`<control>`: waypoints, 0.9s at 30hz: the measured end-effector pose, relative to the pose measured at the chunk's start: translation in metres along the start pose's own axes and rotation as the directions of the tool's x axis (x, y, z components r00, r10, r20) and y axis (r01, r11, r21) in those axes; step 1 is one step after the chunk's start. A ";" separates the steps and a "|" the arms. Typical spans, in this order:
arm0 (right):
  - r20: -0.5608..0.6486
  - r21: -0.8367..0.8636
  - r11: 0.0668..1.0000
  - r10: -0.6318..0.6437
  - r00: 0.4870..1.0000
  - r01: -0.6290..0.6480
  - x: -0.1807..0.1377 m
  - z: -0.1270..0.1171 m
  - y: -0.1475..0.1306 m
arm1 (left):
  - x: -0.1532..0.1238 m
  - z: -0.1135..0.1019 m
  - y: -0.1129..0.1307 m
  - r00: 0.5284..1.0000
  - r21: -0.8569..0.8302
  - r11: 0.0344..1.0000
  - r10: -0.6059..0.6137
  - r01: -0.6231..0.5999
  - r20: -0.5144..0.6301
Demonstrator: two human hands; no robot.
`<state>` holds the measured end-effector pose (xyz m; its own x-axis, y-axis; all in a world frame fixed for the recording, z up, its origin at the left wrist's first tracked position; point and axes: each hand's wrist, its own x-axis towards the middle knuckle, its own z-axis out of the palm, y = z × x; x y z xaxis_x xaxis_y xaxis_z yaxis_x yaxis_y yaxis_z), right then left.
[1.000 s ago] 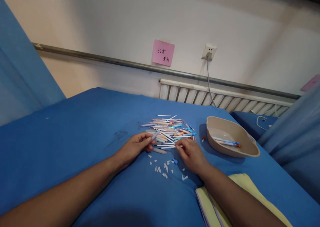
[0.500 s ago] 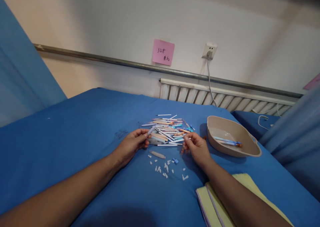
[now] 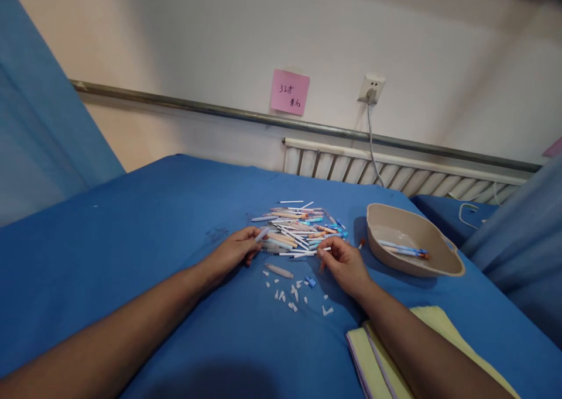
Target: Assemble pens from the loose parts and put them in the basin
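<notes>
A heap of pen parts (image 3: 298, 226), barrels, caps and thin white refills, lies on the blue cloth (image 3: 144, 235). My left hand (image 3: 235, 250) rests at the heap's left edge, fingers closed on a pale lilac pen barrel (image 3: 262, 234). My right hand (image 3: 345, 261) is at the heap's right edge, pinching a thin white refill (image 3: 312, 251) that points left toward the barrel. A grey barrel (image 3: 278, 270) lies loose between my hands. Several small white bits and a blue cap (image 3: 310, 281) are scattered just in front.
A beige oval bowl (image 3: 448, 267) at the right holds a few assembled pens (image 3: 401, 249). A yellow notebook (image 3: 386, 364) lies under my right forearm. Behind are a radiator (image 3: 395, 174), a wall socket (image 3: 371, 90) with cable, and a pink note (image 3: 289, 92).
My right hand lifted a white refill out of the heap and turned it toward my left hand. My left hand kept hold of the lilac barrel, barely moving.
</notes>
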<state>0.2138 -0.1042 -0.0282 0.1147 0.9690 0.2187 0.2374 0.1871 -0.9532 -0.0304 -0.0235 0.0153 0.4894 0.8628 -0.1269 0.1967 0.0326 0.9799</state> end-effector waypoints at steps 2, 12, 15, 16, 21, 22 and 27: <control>0.007 -0.011 1.000 -0.006 1.000 0.006 0.000 0.000 0.001 | 0.001 -0.002 0.000 1.000 -0.028 0.999 -0.018 0.018 0.016; -0.041 0.217 0.975 0.049 0.998 -0.039 0.000 0.002 -0.013 | 0.000 -0.003 0.000 0.996 -0.063 0.997 -0.044 0.049 0.083; -0.100 0.361 0.931 0.098 0.990 -0.056 0.000 0.000 -0.018 | -0.003 0.001 0.000 0.994 0.189 0.981 0.027 -0.048 0.110; -0.117 0.381 0.923 0.099 0.988 -0.048 0.000 0.000 -0.020 | -0.004 0.002 0.001 0.989 0.249 0.965 0.051 -0.084 0.136; -0.126 0.401 0.916 0.081 0.989 -0.024 -0.002 0.001 -0.021 | -0.008 0.004 0.002 0.958 0.378 0.895 0.150 -0.237 0.245; -0.112 0.403 0.915 0.080 0.990 -0.028 -0.002 0.001 -0.021 | -0.008 0.005 0.002 0.953 0.387 0.887 0.157 -0.251 0.259; -0.088 0.364 0.931 0.070 0.994 -0.033 -0.003 0.004 -0.021 | -0.010 0.008 -0.002 0.932 0.420 0.850 0.200 -0.318 0.302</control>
<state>0.2041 -0.1099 -0.0096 0.2156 0.9617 0.1693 -0.1342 0.2010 -0.9704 -0.0285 -0.0362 0.0135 0.7522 0.6582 0.0311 0.3680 -0.4587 0.8088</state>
